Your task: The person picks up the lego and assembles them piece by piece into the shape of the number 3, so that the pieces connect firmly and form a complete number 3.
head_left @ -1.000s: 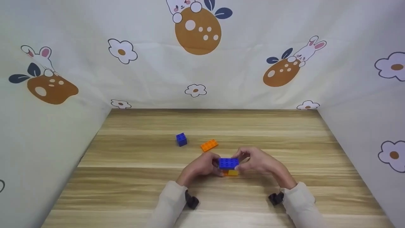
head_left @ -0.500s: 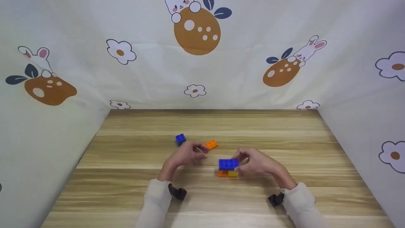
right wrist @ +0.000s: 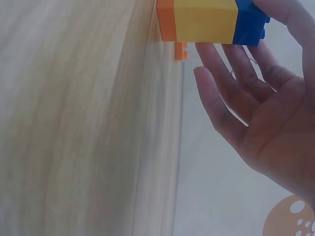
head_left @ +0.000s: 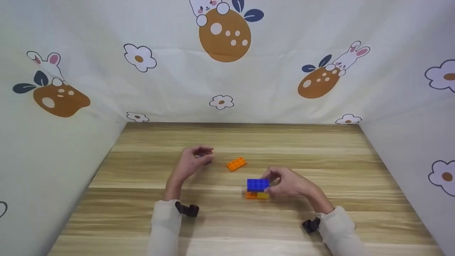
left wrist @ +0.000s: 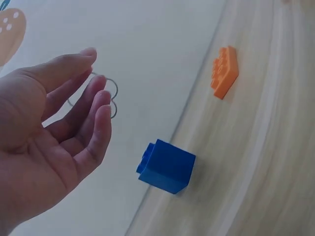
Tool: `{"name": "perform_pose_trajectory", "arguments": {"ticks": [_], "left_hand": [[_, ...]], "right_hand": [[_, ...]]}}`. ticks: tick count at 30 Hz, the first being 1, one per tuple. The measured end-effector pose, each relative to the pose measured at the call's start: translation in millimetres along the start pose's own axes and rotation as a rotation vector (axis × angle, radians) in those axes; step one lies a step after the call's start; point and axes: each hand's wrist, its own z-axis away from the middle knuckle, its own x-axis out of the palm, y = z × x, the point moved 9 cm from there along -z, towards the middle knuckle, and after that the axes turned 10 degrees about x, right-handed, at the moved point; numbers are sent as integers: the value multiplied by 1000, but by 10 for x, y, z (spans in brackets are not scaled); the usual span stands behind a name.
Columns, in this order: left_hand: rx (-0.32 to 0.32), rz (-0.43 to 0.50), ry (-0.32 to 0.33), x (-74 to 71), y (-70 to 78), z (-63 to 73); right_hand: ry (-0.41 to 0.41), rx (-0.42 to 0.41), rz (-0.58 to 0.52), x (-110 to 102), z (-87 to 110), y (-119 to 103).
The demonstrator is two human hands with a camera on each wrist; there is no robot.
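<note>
My left hand [head_left: 192, 160] hovers above the small blue building block [left wrist: 170, 167], its fingers loosely bent with nothing between them. From the head view that block is mostly hidden under the hand; the left wrist view shows it standing on the table, apart from the fingertips. With thumb and fingers, my right hand [head_left: 289, 181] grips the blue top brick [head_left: 257, 185] of a small stack. Beneath that brick are a yellow block [right wrist: 205, 22] and a flat orange brick [head_left: 250, 195] at the bottom, resting on the table.
A loose flat orange brick [head_left: 236, 164] lies on the wooden table [head_left: 227, 227] between the two hands, farther back than the stack. Printed cloth walls [head_left: 170, 92] enclose the table at the back and both sides.
My left hand has let go of the stack and moved left and back, past the loose orange brick, to over the small blue block. My right hand has stayed on the stack.
</note>
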Motion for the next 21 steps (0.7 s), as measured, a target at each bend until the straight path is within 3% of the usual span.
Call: {"name": "perform_pose_trajectory", "arguments": {"ticks": [5, 9, 16, 21], "left_hand": [[-23, 17, 128, -159, -120, -5], [-90, 32, 171, -209, -250, -5], [-185, 76, 145, -154, -472, 2], [-208, 116, 143, -98, -593, 8]], "right_hand": [[-3, 7, -3, -6, 11, 13], [-3, 5, -6, -10, 2, 22], [-8, 13, -27, -2, -12, 58], [-14, -4, -32, 5, -13, 45]]}}
